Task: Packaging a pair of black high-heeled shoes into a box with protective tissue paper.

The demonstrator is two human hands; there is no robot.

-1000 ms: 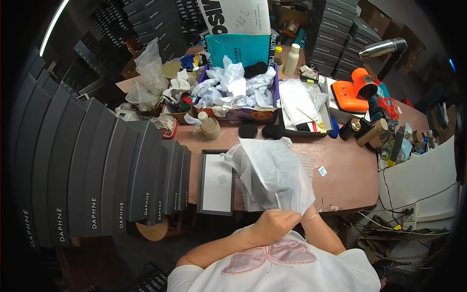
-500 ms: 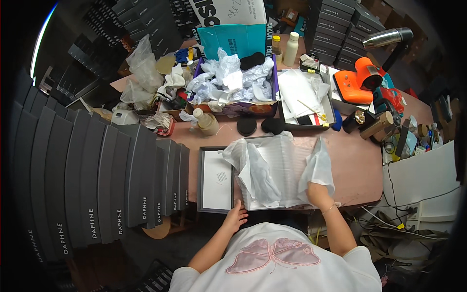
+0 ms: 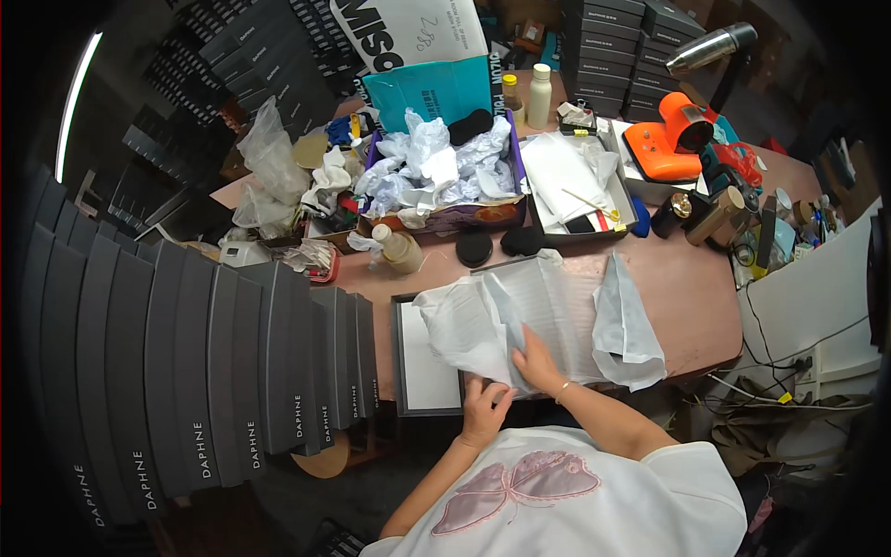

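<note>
White tissue paper (image 3: 455, 325) lies loosely folded over an open dark grey shoebox (image 3: 432, 411), covering most of what is inside. At the near edge of the box my left hand (image 3: 484, 413) has its fingers curled on the paper's lower corner. My right hand (image 3: 543, 365) rests on the paper just above and right of it, thumb and forefinger apart. Another folded tissue flap (image 3: 626, 325) stands out over the right end. A white sheet or panel (image 3: 422, 357) shows at the box's left end.
Dark grey shoeboxes (image 3: 204, 353) stand in a long row at the left. Behind are a bin of crumpled paper (image 3: 515, 209), a tray with white sheets (image 3: 566, 181), a cream bottle (image 3: 399, 249), round black pads (image 3: 474, 249) and an orange device (image 3: 664, 153). Cables (image 3: 761, 343) hang at right.
My right hand has left the right-hand flap and moved left onto the middle paper. The left-hand paper now lies lower across the box, and my left hand has shifted right to its corner.
</note>
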